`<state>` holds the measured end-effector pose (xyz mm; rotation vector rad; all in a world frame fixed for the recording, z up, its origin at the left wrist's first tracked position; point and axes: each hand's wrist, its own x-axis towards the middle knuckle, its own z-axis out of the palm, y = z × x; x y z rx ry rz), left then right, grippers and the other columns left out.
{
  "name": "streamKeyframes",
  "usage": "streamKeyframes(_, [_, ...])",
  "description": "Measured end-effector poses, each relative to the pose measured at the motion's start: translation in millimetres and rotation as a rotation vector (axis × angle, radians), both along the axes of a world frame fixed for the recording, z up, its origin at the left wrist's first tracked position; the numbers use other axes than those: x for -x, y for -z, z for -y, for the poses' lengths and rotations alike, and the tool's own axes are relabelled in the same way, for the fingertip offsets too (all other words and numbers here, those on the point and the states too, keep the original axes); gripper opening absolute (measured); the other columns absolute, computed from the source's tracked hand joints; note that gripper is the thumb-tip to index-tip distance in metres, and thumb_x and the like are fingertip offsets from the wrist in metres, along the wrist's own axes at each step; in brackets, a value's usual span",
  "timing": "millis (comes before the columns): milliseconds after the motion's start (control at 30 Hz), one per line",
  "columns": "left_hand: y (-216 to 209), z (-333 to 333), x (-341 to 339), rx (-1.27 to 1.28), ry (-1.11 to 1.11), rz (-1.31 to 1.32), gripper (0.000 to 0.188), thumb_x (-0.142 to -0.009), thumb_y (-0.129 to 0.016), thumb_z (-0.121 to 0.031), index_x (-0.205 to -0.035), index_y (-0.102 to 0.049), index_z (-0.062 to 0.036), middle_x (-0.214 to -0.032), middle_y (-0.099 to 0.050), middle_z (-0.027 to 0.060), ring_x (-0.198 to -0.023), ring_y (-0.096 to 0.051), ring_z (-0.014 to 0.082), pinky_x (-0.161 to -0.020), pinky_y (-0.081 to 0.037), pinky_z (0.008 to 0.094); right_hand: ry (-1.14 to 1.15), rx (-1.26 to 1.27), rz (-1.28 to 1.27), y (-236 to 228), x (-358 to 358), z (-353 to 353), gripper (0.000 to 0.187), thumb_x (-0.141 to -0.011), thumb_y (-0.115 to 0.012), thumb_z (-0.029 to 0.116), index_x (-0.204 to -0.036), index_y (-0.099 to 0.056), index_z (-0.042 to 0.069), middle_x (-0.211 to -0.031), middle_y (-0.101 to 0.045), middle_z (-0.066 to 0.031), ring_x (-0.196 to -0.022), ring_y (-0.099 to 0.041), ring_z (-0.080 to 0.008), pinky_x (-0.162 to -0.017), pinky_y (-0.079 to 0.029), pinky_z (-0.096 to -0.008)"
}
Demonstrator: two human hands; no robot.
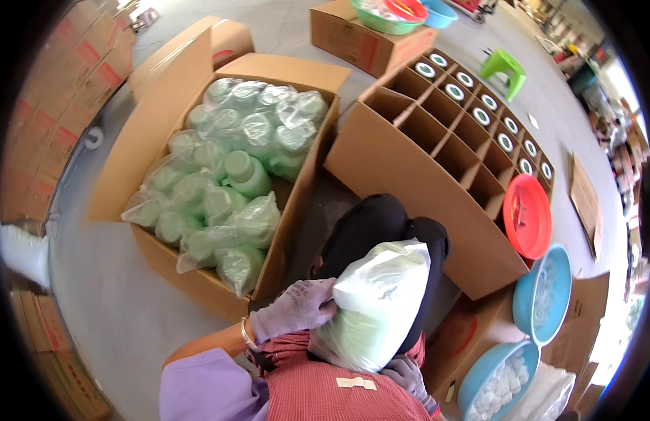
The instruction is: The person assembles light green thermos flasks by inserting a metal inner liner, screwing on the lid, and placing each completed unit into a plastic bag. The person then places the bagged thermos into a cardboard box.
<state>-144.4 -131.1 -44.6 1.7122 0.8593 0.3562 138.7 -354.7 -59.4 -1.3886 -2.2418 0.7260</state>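
A pale green jug in a clear plastic bag lies tilted across my lap; the film blurs its shape. My left hand, in a grey glove, pinches the side of the bag near its upper part. At the bag's lower end is my right hand, also gloved, with its fingers curled against the bottom and partly hidden. To the left stands an open cardboard box full of bagged pale green jugs. One jug without a bag, with a lid and handle, sits among them.
A divided carton at the right holds several white-ringed round tops in its far cells. A red basin rests on its corner. Two blue basins hold small whitish parts. Further off are a green stool and stacked cartons.
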Motion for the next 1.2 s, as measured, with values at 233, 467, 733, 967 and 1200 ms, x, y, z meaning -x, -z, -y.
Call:
streamKeyframes(233, [40.0,23.0,112.5,0.008,-0.208,-0.03,0.041,-0.093,-0.064,-0.026,-0.123,-0.059,0.0009,-0.118,-0.066,0.0129,-0.106,-0.064,0.0219,-0.09,-0.051,0.0343,-0.138,0.124,-0.895,-55.6,50.4,-130.8,0.02,-0.087,-0.06,0.0,-0.103,-0.073,-0.001,-0.112,-0.061,-0.0175,-0.101,-0.063,-0.0305,-0.091,-0.05,-0.0384])
streamKeyframes(467, [90.8,-91.3,145.2,0.452,-1.07,0.744,0.019,-0.094,-0.061,-0.015,-0.104,-0.059,0.0013,-0.107,-0.065,0.0124,-0.078,-0.07,0.0221,-0.056,-0.052,0.0286,-0.066,-0.357,-0.051,-19.5,136.5,-359.3,0.013,-0.082,-0.063,0.009,-0.094,-0.066,0.004,-0.11,-0.061,-0.0144,-0.104,-0.057,-0.0357,-0.093,-0.046,-0.0458])
streamKeyframes(733, [244.9,-196.3,198.2,-0.346,-0.783,-0.262,0.031,-0.089,-0.062,-0.012,-0.116,-0.058,0.0006,-0.113,-0.066,0.021,-0.112,-0.062,0.0389,-0.089,-0.052,0.0408,-0.085,-0.326,0.197,-43.6,71.3,-319.1,0.024,-0.079,-0.068,0.016,-0.102,-0.064,0.008,-0.104,-0.062,-0.0092,-0.104,-0.058,-0.0297,-0.1,-0.042,-0.0467])
streamKeyframes(967, [155.2,-234.2,165.9,-0.161,-0.657,-0.588,0.045,-0.084,-0.066,-0.021,-0.122,-0.055,0.0019,-0.111,-0.064,0.0261,-0.108,-0.062,0.0368,-0.094,-0.049,0.0416,0.148,-0.414,0.126,-30.1,51.9,-307.2,0.02,-0.073,-0.068,0.005,-0.093,-0.067,0.005,-0.097,-0.064,-0.0097,-0.097,-0.061,-0.0304,-0.096,-0.046,-0.0478])
streamKeyframes(1200, [180.1,-260.6,145.5,-0.159,-1.14,-0.623,0.096,-0.072,-0.082,-0.027,-0.149,-0.029,-0.0032,-0.132,-0.045,0.0331,-0.118,-0.053,0.0447,-0.099,-0.046,0.0465,0.196,-0.454,0.068,-27.2,58.2,-311.9,0.021,-0.071,-0.071,0.004,-0.091,-0.068,0.006,-0.096,-0.065,-0.009,-0.095,-0.062,-0.0294,-0.095,-0.047,-0.0469])
